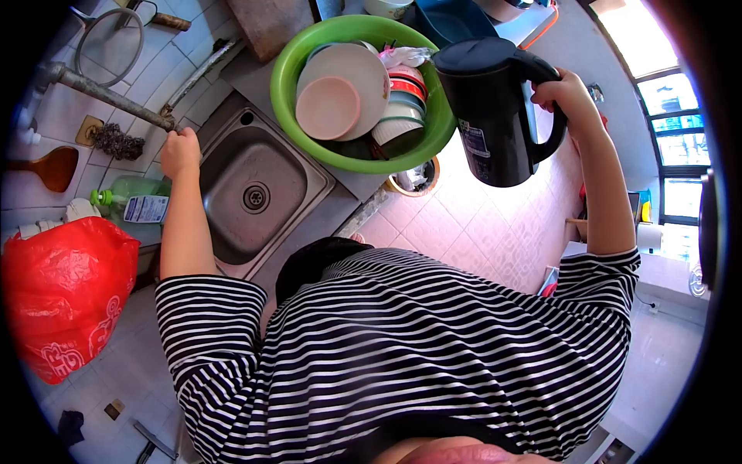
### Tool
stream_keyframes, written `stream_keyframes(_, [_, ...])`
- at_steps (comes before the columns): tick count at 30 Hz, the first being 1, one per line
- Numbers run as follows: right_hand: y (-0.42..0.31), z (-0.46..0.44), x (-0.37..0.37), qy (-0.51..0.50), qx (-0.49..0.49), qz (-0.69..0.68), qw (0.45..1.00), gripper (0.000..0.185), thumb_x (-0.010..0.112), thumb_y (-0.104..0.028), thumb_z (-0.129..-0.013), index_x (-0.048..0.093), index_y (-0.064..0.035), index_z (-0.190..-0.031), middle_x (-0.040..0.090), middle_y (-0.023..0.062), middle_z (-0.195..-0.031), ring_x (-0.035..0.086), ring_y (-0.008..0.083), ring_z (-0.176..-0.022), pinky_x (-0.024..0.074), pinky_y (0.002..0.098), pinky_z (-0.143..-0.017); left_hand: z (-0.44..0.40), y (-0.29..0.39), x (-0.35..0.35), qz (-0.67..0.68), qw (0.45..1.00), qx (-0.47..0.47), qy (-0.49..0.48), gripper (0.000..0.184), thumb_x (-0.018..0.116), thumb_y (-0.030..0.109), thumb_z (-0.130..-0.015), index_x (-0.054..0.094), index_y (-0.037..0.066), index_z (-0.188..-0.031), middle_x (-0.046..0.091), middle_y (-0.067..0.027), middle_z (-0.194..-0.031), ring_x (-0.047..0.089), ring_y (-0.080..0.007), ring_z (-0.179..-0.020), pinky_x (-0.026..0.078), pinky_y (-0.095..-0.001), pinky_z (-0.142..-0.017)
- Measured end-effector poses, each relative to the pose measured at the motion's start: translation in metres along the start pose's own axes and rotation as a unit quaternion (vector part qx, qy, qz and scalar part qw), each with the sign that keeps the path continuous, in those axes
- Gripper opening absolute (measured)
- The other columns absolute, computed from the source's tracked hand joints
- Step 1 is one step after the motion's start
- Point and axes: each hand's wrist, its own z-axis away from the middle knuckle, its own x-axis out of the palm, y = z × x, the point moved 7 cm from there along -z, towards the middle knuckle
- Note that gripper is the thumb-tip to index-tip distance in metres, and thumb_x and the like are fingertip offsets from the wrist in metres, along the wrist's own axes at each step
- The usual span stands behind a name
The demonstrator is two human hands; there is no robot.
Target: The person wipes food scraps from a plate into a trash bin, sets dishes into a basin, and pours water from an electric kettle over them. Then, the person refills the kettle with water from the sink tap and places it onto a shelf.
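My right hand [563,97] grips the handle of a black electric kettle [483,116], which is held up with its dark lid closed. A label shows on its side. My left hand [181,153] is closed at the end of a grey metal water pipe, on the tap [167,121]; my fingers partly hide it. Below and beside this hand lies a stainless steel sink [263,174] with a round drain. Between the hands, a green basin [290,127] holds stacked bowls and plates, with a pink bowl [328,108] on top.
A red plastic bag [69,286] hangs at the left, near a green bottle [139,197]. On the tiled wall are a steel wool scrubber [117,144], a wooden spatula [54,168] and a round strainer [110,46]. A bin [415,176] stands on the floor; a blue basin [456,22] is behind.
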Motion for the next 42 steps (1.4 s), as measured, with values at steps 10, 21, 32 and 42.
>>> stream_keyframes(10, [-0.008,-0.009,0.000,0.005,-0.017,0.009,1.000,0.017,0.062,-0.006,-0.054,0.055,0.0006,-0.068,0.049,0.0041,-0.055,0.045,0.0115,-0.048,0.0363,0.0217,-0.051,0.000,0.000,0.001,-0.009,1.000,0.004,0.009,0.038,0.037,0.033,-0.078,0.059,0.005,-0.088,0.062,-0.0178,-0.092,0.058,-0.0371,-0.086,0.045,-0.0476,-0.073])
stream_keyframes(21, [0.002,0.001,-0.004,0.020,-0.020,0.026,0.999,0.022,0.062,-0.006,-0.053,0.056,0.0010,-0.073,0.051,0.0049,-0.056,0.046,0.0116,-0.049,0.0370,0.0211,-0.052,0.000,0.000,0.002,-0.005,1.000,0.007,0.008,0.038,0.036,0.033,-0.078,0.059,0.005,-0.088,0.062,-0.0181,-0.091,0.058,-0.0376,-0.085,0.045,-0.0480,-0.072])
stream_keyframes(32, [0.021,0.035,0.005,-0.012,-0.002,0.017,1.000,0.023,0.063,-0.004,-0.050,0.057,0.0003,-0.072,0.052,0.0024,-0.059,0.046,0.0107,-0.049,0.0371,0.0221,-0.050,0.002,0.001,0.001,-0.002,1.000,0.004,-0.008,0.039,0.036,0.033,-0.079,0.059,0.005,-0.091,0.061,-0.0189,-0.094,0.057,-0.0380,-0.087,0.045,-0.0486,-0.072])
stream_keyframes(42, [0.067,0.089,0.010,0.039,-0.002,-0.103,0.994,0.022,0.061,0.001,-0.051,0.055,-0.0013,-0.072,0.052,0.0016,-0.062,0.045,0.0093,-0.050,0.0343,0.0228,-0.048,0.003,0.003,-0.003,-0.009,0.999,0.004,-0.036,0.042,0.035,0.034,-0.079,0.058,0.005,-0.098,0.060,-0.0185,-0.099,0.057,-0.0376,-0.092,0.044,-0.0493,-0.076])
